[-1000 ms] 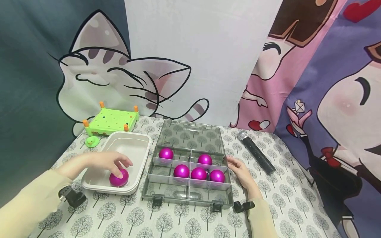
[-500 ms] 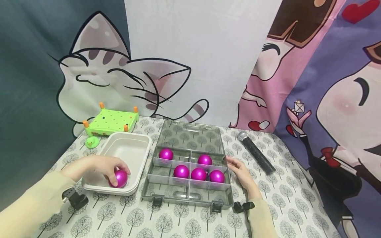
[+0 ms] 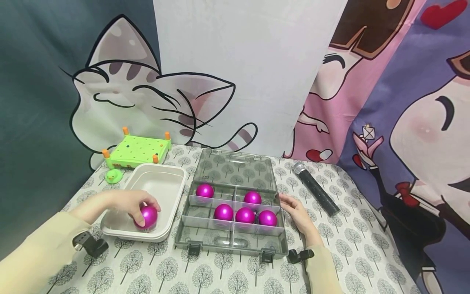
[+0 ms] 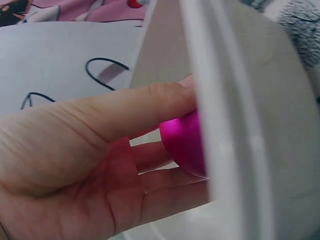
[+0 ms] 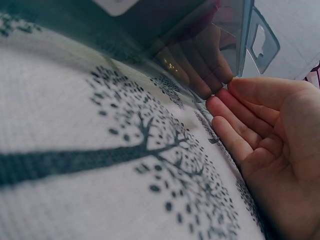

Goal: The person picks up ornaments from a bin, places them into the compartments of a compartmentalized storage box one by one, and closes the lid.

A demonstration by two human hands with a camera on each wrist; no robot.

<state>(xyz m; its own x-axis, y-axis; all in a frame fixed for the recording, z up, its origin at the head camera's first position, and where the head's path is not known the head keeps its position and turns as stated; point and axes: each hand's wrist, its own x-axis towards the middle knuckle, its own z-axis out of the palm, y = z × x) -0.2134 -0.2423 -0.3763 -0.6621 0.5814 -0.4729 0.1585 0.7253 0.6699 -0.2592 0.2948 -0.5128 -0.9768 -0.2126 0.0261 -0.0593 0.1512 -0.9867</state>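
Note:
My left hand (image 3: 133, 204) holds a shiny magenta ball (image 3: 149, 217) low inside the white plastic tub (image 3: 182, 179), thumb on the near side and fingers around the far side. In the left wrist view the tub's rim hides part of the ball (image 4: 183, 142). To the right lies a clear grey divided box (image 3: 205, 231), its lid (image 3: 235, 169) folded back. Its back row has one ball (image 3: 204, 191) at left and another (image 3: 252, 198) at right; more balls sit in the middle row. My right hand (image 3: 298, 213) rests fingertips at the box's right wall, fingers extended, holding nothing.
A green toy table with orange pegs (image 3: 139, 149) stands behind the tub, next to a small green duck (image 3: 114, 176). A black microphone (image 3: 318, 191) lies to the right of the box. Tree-print cloth (image 3: 216, 275) covers the table, and a cartoon curtain (image 3: 249, 73) hangs behind.
My left hand has come down around the ball in the tub and closed its grip; the ball has shifted slightly. My right hand stays at the box's side.

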